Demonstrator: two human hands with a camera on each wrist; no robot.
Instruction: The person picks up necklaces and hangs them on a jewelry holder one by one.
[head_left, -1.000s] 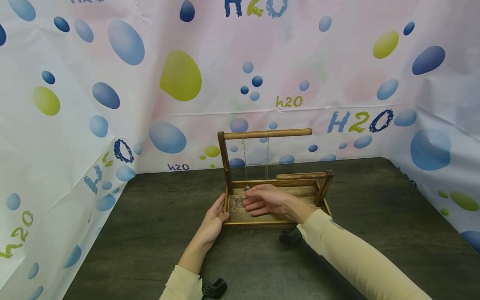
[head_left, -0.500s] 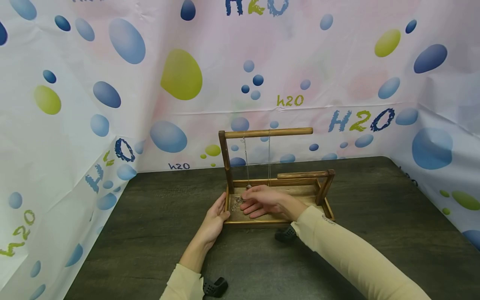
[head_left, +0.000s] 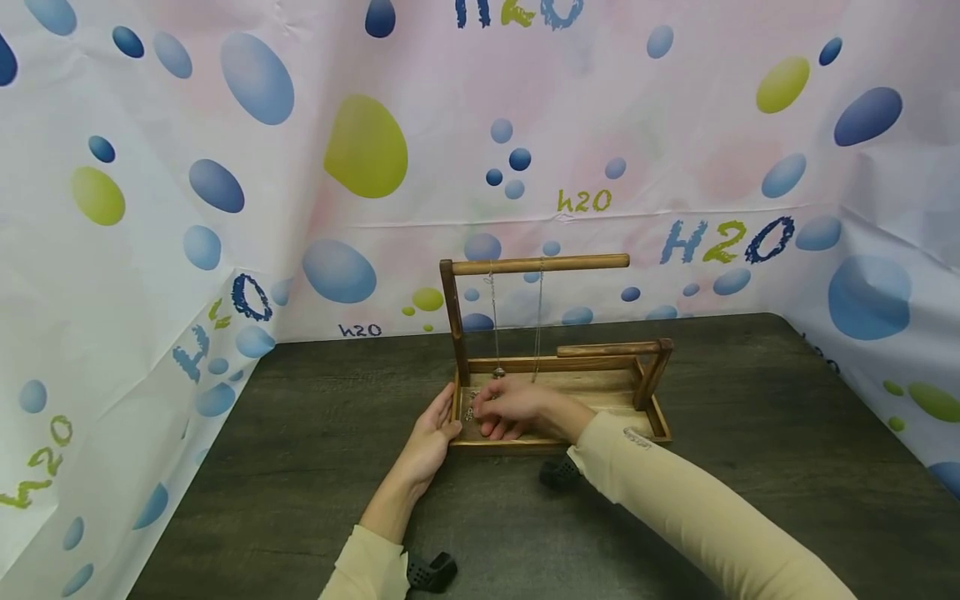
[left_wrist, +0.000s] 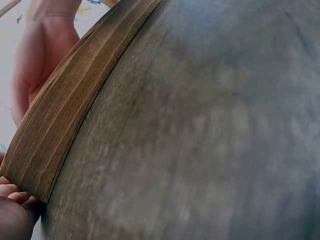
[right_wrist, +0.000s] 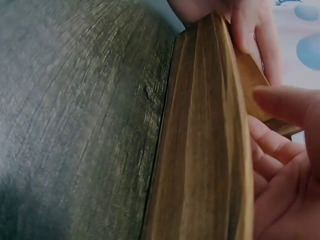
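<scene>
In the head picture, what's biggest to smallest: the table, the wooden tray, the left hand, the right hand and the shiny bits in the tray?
1. Table
2. Wooden tray
3. Left hand and right hand: too alike to rank
4. Shiny bits, partly hidden

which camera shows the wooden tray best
The head view: it shows nearly all of the wooden tray from above, inside included, though the right hand hides part. Both wrist views show mainly its outer wall, close up.
</scene>
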